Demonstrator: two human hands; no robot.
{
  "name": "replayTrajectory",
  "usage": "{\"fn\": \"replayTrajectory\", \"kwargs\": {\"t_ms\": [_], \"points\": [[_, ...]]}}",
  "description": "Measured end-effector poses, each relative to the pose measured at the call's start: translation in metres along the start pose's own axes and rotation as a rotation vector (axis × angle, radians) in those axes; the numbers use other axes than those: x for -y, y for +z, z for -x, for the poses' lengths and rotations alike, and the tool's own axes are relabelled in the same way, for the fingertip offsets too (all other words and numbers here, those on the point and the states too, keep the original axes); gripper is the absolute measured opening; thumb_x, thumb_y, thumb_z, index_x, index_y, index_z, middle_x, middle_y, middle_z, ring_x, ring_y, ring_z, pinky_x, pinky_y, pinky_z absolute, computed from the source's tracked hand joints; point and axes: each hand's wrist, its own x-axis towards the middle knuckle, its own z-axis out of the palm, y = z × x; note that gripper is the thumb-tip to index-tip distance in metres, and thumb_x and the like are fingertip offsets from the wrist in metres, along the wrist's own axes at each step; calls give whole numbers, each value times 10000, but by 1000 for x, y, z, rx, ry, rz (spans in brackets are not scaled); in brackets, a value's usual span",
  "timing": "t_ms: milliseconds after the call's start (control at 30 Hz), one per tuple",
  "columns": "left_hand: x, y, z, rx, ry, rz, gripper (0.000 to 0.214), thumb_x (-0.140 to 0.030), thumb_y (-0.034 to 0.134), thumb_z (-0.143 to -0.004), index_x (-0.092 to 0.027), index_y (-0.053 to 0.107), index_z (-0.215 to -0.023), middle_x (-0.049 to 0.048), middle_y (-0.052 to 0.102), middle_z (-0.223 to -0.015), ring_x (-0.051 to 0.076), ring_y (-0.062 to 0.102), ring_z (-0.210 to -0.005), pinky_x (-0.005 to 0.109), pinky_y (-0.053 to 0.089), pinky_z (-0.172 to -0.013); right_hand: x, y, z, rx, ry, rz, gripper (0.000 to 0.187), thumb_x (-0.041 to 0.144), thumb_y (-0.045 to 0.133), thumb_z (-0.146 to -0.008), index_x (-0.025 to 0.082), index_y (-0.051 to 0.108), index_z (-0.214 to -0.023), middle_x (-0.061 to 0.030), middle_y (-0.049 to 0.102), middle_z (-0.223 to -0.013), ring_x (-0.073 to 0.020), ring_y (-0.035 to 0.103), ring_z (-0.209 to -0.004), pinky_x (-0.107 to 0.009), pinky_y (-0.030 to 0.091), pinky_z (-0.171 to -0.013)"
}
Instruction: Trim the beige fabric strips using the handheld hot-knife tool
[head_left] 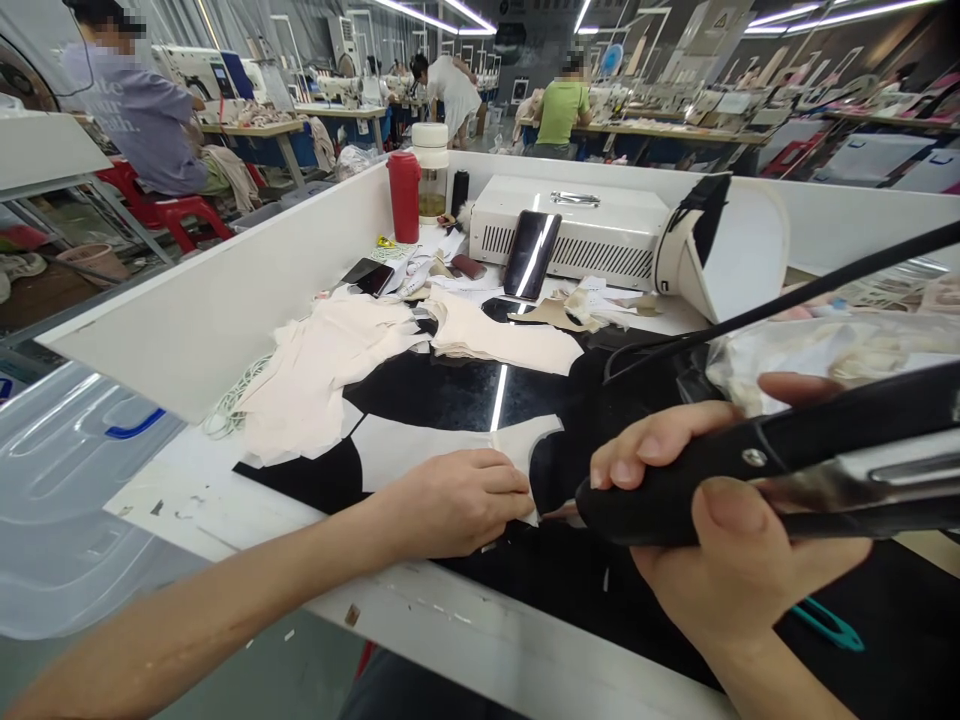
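My left hand [469, 500] rests on a pale cut fabric piece [420, 450], its fingers bent and pressed together at the piece's right end. My right hand [742, 540] is wrapped round a black hand-held tool [675, 490] with a metal strip along its side and a screw in its body. The tool's narrow tip reaches the fabric edge beside my left fingertips; exact contact there is hard to make out. Beneath lies a glossy black surface [450, 390]. Behind the piece are a stack of cream fabric cutouts [502, 335] and a looser cream pile [322, 360].
A white vented metal box [570, 225] stands at the back, with a phone [532, 255] leaning on it. A red bottle [405, 198] stands to its left. A black cable [840, 280] crosses the right side. A teal tool [829, 622] lies under my right wrist. Co-workers sit beyond.
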Motion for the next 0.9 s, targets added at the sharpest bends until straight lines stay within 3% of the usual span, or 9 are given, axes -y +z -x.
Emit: {"fn": "replayTrajectory", "kwargs": {"t_ms": [233,400,633,767,900], "points": [[-1,0,2,27,-16,11,287,-18,557,-1123,-131,808,-1204,110,853,-1189,222,794,-1108,338,659,-1126,-2,-1,3,22,26,38,472,353,998,-970,348,714,-1348,57,741,-838,-184,652,-584,-360,637,-543],[-1,-2,4,3,-38,11,328,-27,565,-1117,-131,792,-1329,151,824,-1435,254,787,-1308,393,648,-1210,-2,-1,4,33,66,15,489,381,1015,-945,360,733,-1344,46,733,-851,-189,653,-596,-365,637,-559],[-13,-12,9,103,-46,93,242,-20,674,-1063,-162,782,-1227,92,868,-1222,221,811,-1159,350,665,-1164,12,-7,0,98,44,-25,467,332,1000,-965,332,750,-1360,14,767,-847,-198,689,-589,-350,653,-511],[-29,-27,19,152,-51,199,233,-49,675,-1067,-178,772,-1235,74,876,-1193,212,819,-1122,333,671,-1127,10,-19,-17,-27,-6,19,474,354,1035,-922,345,767,-1312,37,756,-823,-197,683,-584,-356,647,-521],[-36,-38,20,130,-37,219,234,-75,658,-1119,-156,754,-1316,77,876,-1199,214,827,-1116,328,665,-1087,-6,-30,-29,-99,-46,96,357,425,1035,-912,324,775,-1136,51,730,-806,-181,669,-580,-353,633,-533]]}}
